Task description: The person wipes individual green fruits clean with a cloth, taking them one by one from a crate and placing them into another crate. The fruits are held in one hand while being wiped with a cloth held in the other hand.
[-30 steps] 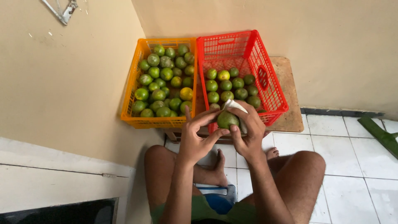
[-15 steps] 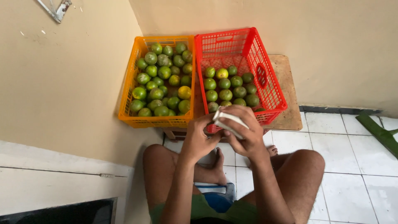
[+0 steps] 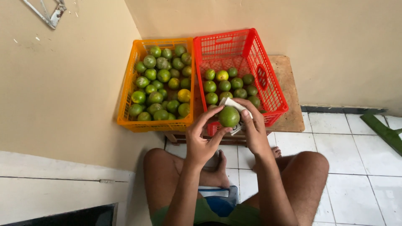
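While the left hand (image 3: 201, 140) cups a green fruit (image 3: 229, 116) from its left, the right hand (image 3: 251, 127) presses a white cloth (image 3: 234, 104) against its right, over the red crate (image 3: 268, 79).

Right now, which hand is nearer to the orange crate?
Left. The left hand sits just below the orange crate's front right corner, while the right hand is farther off, before the red crate.

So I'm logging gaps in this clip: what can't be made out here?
Head view only:
- White cloth: mostly hidden behind the green fruit and right hand.
- Red crate front wall: blocked by both hands; left hand.
- Orange crate: lower fruit buried.
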